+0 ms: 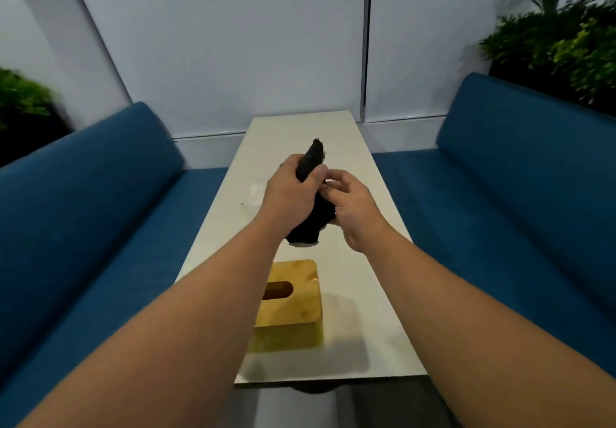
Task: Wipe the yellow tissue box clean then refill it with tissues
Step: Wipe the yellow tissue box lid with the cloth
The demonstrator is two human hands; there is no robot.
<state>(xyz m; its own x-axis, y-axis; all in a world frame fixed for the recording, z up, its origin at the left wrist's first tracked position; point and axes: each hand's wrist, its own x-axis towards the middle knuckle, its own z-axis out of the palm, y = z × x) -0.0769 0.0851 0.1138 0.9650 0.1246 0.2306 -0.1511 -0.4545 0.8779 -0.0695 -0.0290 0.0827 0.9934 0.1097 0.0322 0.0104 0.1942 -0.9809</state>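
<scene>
Room: pale panelled wall (233, 44); blue padded sofas (83, 227) on both sides; leafy plants (560, 47) behind them
Bench (363, 327): long, narrow, smooth white top; runs away between the sofas
Yellow tissue box (293, 307): glossy, rounded corners, oval slot on top; sits near the bench's front edge
Black cloth (311, 164): soft, bunched; held above the bench, beyond the box
Left hand (290, 194): grip wrapped around the cloth
Right hand (355, 207): fingers curled, pinching the cloth's side

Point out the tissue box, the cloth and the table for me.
tissue box (296, 297): head view, its top face beside the slot.
cloth (308, 227): head view, its lower bunch between the hands.
table (366, 337): head view, bare top right of the box.
</scene>
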